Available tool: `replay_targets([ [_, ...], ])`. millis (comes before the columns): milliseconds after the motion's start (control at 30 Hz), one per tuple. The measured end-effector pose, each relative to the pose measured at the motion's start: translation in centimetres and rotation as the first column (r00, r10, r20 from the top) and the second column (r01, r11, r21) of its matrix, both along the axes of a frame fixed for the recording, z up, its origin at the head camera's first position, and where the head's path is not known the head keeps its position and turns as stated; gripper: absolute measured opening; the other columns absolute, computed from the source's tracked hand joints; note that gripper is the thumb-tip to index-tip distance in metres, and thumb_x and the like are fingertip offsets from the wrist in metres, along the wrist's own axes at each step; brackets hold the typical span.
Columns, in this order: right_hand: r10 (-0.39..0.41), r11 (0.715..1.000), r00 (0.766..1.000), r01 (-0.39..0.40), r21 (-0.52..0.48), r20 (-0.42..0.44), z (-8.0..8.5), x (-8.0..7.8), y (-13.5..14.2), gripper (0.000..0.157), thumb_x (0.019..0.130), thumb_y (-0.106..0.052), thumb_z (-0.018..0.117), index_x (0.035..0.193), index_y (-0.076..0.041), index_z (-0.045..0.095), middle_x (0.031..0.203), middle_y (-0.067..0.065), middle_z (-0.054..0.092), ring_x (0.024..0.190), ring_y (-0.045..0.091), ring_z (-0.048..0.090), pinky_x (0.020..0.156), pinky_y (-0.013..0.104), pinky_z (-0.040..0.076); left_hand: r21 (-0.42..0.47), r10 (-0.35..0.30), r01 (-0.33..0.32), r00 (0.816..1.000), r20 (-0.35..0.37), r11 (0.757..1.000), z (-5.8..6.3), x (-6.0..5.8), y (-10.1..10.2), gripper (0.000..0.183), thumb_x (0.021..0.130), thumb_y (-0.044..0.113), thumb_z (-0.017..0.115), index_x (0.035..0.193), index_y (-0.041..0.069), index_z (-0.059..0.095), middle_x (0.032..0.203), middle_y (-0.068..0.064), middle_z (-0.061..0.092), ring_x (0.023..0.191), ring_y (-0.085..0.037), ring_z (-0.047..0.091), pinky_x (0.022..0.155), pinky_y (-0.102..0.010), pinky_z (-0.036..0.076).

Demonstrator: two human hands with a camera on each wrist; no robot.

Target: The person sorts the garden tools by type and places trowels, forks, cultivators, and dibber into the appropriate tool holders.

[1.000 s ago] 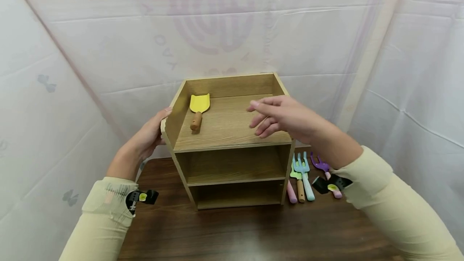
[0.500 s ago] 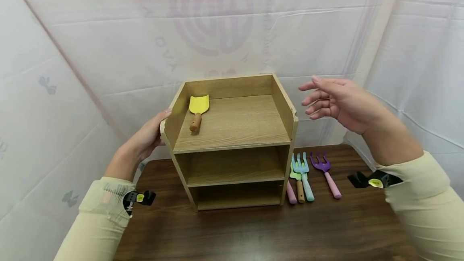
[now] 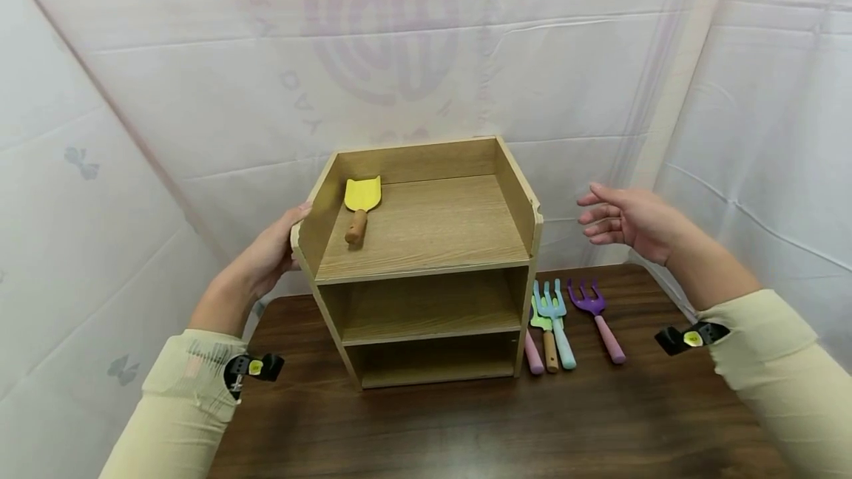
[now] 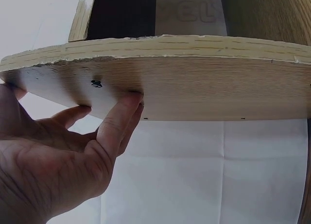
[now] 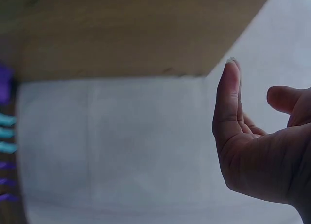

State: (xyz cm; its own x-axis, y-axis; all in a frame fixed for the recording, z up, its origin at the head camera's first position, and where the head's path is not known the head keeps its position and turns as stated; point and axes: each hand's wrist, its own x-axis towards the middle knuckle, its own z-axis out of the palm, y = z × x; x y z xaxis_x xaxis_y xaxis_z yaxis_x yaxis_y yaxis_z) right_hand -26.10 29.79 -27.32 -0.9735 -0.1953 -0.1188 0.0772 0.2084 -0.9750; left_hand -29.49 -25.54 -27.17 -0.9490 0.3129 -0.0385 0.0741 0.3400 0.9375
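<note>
A wooden three-tier shelf (image 3: pixel 426 266) stands on the dark table. My left hand (image 3: pixel 268 248) touches its left side panel (image 4: pixel 204 83), fingertips against the outer face. On the top tier lies a toy shovel (image 3: pixel 362 195) with a yellow blade and a brown wooden handle. My right hand (image 3: pixel 635 222) hovers off the shelf's right side, fingers slightly bent and holding nothing. Beneath it on the table lie a purple hand fork (image 3: pixel 602 327) with a pink handle and a light-blue hand fork (image 3: pixel 558 324). The latter partly covers a green tool with a brown handle (image 3: pixel 550 351).
A pink handle (image 3: pixel 534 353) shows beside the shelf's right side; its head is hidden. White cloth walls (image 3: pixel 413 43) enclose the back and sides. The dark wood table (image 3: pixel 413 427) extends in front of the shelf. The two lower tiers face me.
My right hand has moved right from above the top tier to beyond the shelf's right side, then slightly lower. The left hand stays at the left panel; the shovel lies unmoved on the tier.
</note>
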Motion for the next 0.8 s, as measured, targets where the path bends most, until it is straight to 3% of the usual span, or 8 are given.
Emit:
replay_targets([
  [100,0.006,0.998,0.999,-0.009,0.065,0.045,-2.9,-1.0,1.1,0.067,0.115,-0.052,0.036,0.154,0.002,0.042,0.097,-0.016,0.073,0.088,0.004,0.072,0.085,0.023,0.062,0.001,0.001,-0.001,1.0,0.001,1.0,0.0,0.1,0.1,0.082,0.107,0.068,0.032,0.166,0.012,0.024,0.124,-0.002,0.058,0.1,-0.007,0.066,0.085,-0.027,0.059],
  [200,0.01,0.996,0.995,-0.019,0.092,0.097,-6.1,-1.6,2.3,0.084,0.114,-0.054,0.034,0.162,0.014,0.021,0.099,-0.015,0.072,0.091,0.004,0.072,0.087,0.023,0.063,-0.004,-0.003,0.003,1.0,0.0,1.0,0.1,0.1,0.2,0.083,0.107,0.069,0.031,0.167,0.013,0.022,0.129,-0.005,0.055,0.102,-0.007,0.065,0.086,-0.026,0.058],
  [400,-0.012,0.994,0.981,-0.008,0.108,0.191,-10.7,-1.7,3.9,0.087,0.114,-0.055,0.033,0.162,0.017,0.019,0.104,-0.01,0.072,0.096,0.005,0.072,0.092,0.026,0.063,-0.005,-0.005,0.005,1.0,0.003,1.0,0.1,0.4,0.2,0.083,0.107,0.068,0.031,0.167,0.011,0.022,0.128,-0.005,0.055,0.102,-0.007,0.066,0.087,-0.027,0.058],
  [800,-0.046,0.998,0.967,0.037,0.043,0.249,-13.1,-1.2,5.4,0.084,0.115,-0.052,0.033,0.161,0.017,0.022,0.099,-0.009,0.072,0.094,0.006,0.071,0.091,0.026,0.063,-0.019,-0.013,0.012,1.0,-0.006,1.0,0.0,0.8,0.0,0.082,0.108,0.068,0.03,0.168,0.013,0.021,0.128,-0.006,0.054,0.102,-0.008,0.065,0.086,-0.028,0.058],
])
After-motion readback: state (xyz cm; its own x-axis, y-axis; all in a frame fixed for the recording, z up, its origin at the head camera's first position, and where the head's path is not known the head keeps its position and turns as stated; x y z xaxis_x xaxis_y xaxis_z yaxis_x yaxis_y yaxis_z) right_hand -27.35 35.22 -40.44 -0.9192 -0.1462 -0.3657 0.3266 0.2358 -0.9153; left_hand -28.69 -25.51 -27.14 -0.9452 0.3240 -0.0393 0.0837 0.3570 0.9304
